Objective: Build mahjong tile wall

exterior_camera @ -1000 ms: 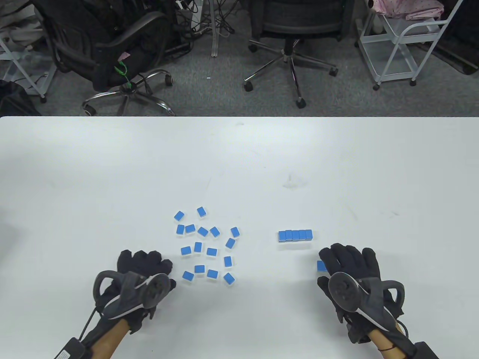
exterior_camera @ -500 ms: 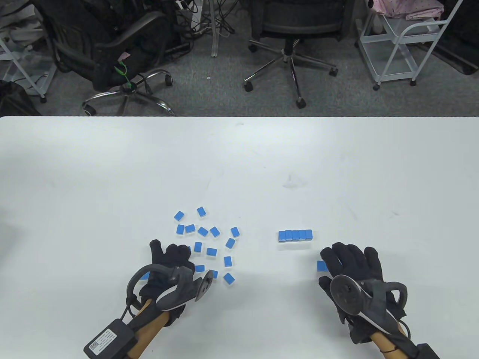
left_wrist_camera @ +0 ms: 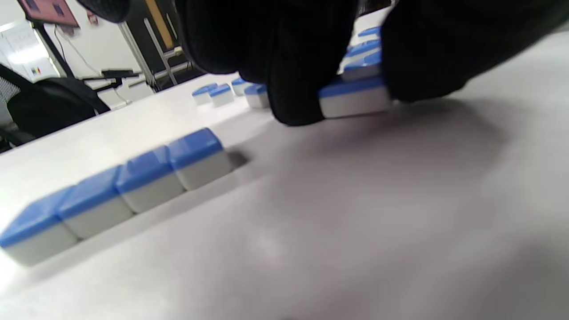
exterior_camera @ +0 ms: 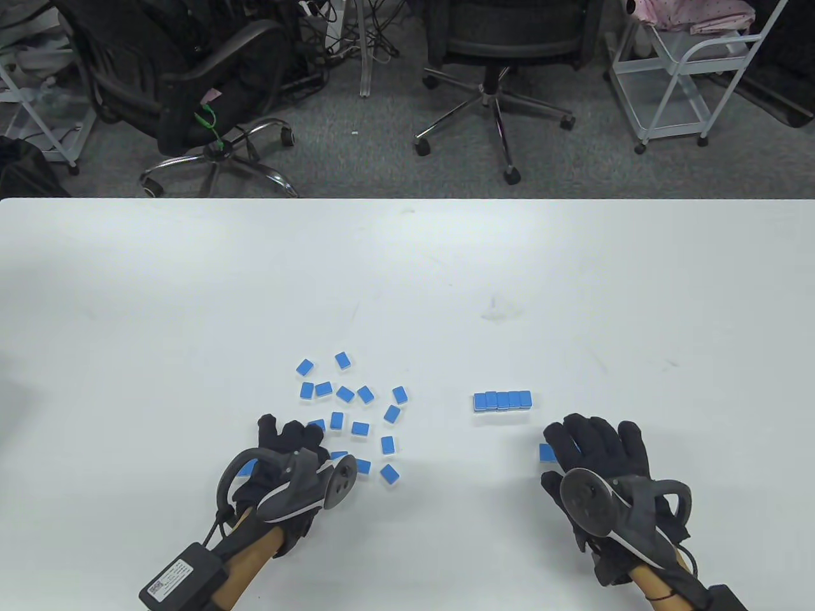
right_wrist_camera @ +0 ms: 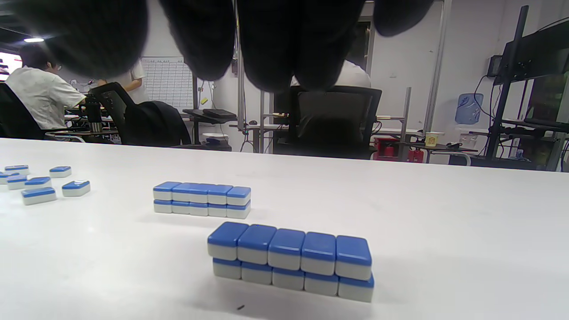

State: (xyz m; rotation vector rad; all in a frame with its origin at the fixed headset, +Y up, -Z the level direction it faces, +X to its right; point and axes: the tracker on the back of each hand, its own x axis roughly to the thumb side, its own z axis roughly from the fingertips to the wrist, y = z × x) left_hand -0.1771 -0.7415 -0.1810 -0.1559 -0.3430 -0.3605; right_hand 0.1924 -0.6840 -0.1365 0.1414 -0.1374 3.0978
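Several loose blue-and-white mahjong tiles (exterior_camera: 360, 428) lie face down left of centre. My left hand (exterior_camera: 294, 436) is over their near edge, and its fingers (left_wrist_camera: 293, 84) pinch one tile (left_wrist_camera: 353, 98) that sits on the table. A short single row of tiles (left_wrist_camera: 115, 191) lies beside it, mostly hidden under the tracker in the table view. A two-layer wall (exterior_camera: 503, 400) stands to the right, also seen in the right wrist view (right_wrist_camera: 202, 199). A second two-layer wall (right_wrist_camera: 289, 260) sits nearer, under my right hand (exterior_camera: 589, 442), whose fingers (right_wrist_camera: 266, 44) hang above it holding nothing.
The white table (exterior_camera: 407, 273) is bare beyond the tiles. Office chairs (exterior_camera: 496, 76) and a white cart (exterior_camera: 681, 83) stand on the floor past its far edge. A person in a white shirt (right_wrist_camera: 38, 95) sits in the background.
My left hand moved right from the bare table onto the near loose tiles and closed its fingers on one. The right hand has stayed where it was.
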